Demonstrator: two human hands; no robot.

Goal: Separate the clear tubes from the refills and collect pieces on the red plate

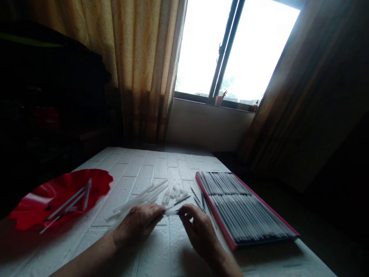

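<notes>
Head view — window (253, 46) overlooks brick-patterned table (154, 250) beneath hands (141, 221) (198, 227).

Bright daylight fills a dark-framed window (256, 46) | patterned gold curtain (144, 65) hangs left, shadowed drape (285, 80) right | pale wall (196, 125) shows beneath the panes | white brick-patterned counter (144, 163) stands before it | room's sides in deep gloom

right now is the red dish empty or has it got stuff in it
Not empty: a few slim sticks lie in the red dish, pale against its surface.
</notes>
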